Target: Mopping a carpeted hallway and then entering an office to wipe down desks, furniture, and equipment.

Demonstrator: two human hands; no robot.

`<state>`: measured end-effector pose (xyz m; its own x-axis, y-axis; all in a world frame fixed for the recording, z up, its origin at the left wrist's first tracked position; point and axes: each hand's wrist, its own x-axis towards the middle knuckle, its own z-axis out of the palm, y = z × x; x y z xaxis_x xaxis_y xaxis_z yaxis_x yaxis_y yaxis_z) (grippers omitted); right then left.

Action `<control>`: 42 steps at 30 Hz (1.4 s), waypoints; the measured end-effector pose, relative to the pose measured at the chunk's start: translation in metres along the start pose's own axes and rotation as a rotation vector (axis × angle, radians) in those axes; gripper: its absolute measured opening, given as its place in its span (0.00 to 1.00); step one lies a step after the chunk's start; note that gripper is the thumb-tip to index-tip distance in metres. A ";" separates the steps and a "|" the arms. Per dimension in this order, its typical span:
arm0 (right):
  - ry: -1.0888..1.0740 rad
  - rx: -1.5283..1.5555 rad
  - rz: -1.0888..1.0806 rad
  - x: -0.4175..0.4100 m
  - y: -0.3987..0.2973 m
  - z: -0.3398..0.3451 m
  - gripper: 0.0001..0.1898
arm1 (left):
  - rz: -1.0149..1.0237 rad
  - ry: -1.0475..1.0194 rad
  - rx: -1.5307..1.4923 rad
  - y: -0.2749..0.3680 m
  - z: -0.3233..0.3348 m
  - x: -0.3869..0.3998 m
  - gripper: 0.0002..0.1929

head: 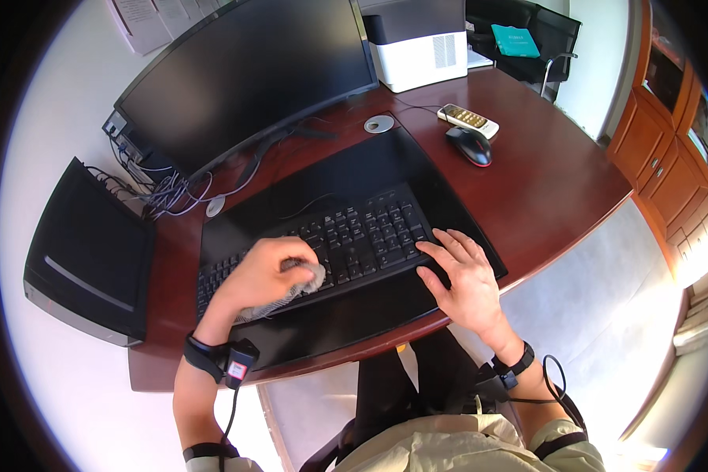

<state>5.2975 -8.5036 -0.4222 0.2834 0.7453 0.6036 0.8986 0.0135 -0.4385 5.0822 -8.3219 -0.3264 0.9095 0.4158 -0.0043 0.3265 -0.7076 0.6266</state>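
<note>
A black computer keyboard [354, 236] lies slantwise on a black desk mat [383, 159]. My left hand [265, 274] is closed around a crumpled grey cloth [283, 301] and presses it on the middle-left part of the keys. Part of the cloth hangs below my palm over the keyboard's front edge. At the keyboard's right end is my right hand [463, 277], fingers spread, with the fingertips at the edge beside the number pad; nothing is in its grasp. Both wrists wear black straps with small cabled devices.
Behind the mat stands a large monitor [253, 76]; tangled cables [174, 192] lie left of it. A black computer unit [94, 253] stands at the left. A mouse [471, 146] touches a white remote control [469, 120] at the right. A white-and-grey box-shaped device [419, 59] is at the back.
</note>
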 end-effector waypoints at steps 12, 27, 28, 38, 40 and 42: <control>0.007 0.009 0.001 -0.001 -0.001 0.002 0.17 | -0.104 0.412 -0.730 -0.019 -0.015 0.005 0.08; 0.010 0.003 -0.009 -0.002 0.000 0.003 0.18 | -0.703 0.134 -0.719 -0.047 -0.031 -0.063 0.12; 0.011 -0.001 -0.006 -0.002 0.000 0.002 0.18 | -0.614 0.168 -0.631 -0.047 -0.030 -0.063 0.10; 0.022 0.005 -0.006 -0.002 0.000 0.003 0.18 | 0.051 1.223 0.819 -0.029 -0.084 -0.042 0.11; 0.025 0.009 -0.010 -0.002 0.000 0.002 0.18 | 0.056 1.278 0.841 -0.026 -0.087 -0.037 0.11; 0.023 0.001 -0.001 -0.003 0.003 0.002 0.18 | 0.084 1.217 0.675 -0.029 -0.077 -0.024 0.12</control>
<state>5.2984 -8.5043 -0.4263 0.2896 0.7300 0.6190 0.8987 0.0152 -0.4384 5.0311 -8.2680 -0.2846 0.2533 0.3423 0.9048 0.6594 -0.7454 0.0974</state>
